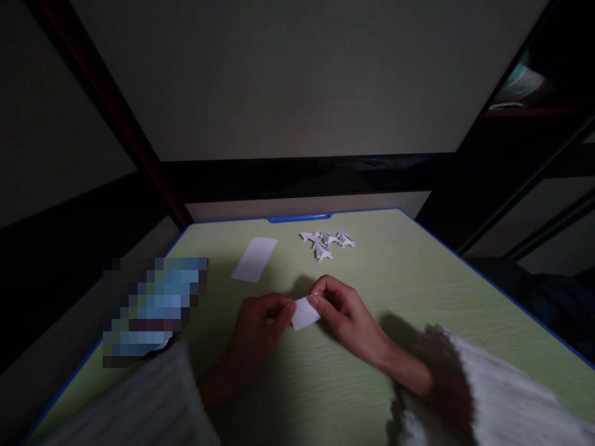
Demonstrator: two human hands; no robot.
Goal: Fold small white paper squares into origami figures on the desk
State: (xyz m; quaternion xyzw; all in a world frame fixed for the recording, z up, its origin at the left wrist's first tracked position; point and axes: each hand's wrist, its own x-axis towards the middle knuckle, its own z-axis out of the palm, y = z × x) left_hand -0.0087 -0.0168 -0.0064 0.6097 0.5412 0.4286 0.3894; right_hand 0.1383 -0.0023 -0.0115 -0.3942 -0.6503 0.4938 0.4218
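While both hands meet over the pale green, blue-edged table (418,291), the left hand (255,325) and right hand (344,313) pinch a small folded white paper piece (304,314) between fingertips; no writing is readable. Beyond lie a flat white paper strip (254,259) and folded white paper figures (328,243).

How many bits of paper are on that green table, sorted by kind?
Folded paper figures, clustered at the far edge: about 4, too small to count surely
Flat paper strip: 1
Small paper piece pinched between the left hand and right hand: 1
Total: about 6
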